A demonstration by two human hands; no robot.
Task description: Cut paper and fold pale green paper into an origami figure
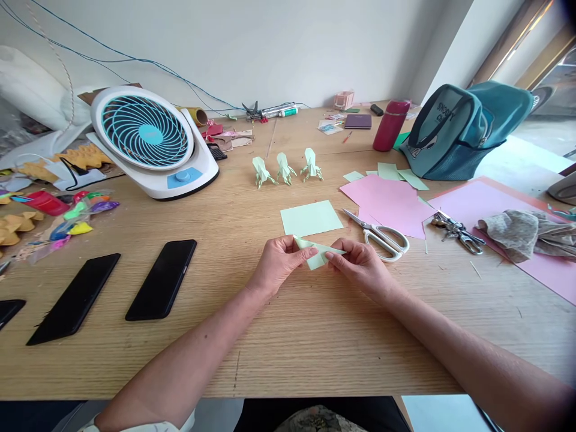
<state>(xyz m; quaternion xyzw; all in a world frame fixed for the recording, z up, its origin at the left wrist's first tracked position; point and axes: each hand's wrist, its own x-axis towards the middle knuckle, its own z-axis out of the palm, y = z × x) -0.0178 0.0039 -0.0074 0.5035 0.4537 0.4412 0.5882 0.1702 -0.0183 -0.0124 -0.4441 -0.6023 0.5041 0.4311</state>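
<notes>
Both my hands pinch a small pale green folded paper [317,252] just above the wooden table [288,348]. My left hand [279,262] grips its left end with fingers closed. My right hand [357,264] grips its right corner, fingers closed too. A flat pale green square sheet [310,218] lies just beyond the hands. Further back, three folded pale green paper figures [285,168] stand in a row. White-handled scissors [381,235] lie right of the sheet, close to my right hand.
Pink paper sheets [387,204] and a bunch of keys [456,230] lie at the right, with a teal backpack [463,129] and a red bottle [390,125] behind. A white-and-teal fan [150,141] stands back left. Two black phones [162,279] lie at the left.
</notes>
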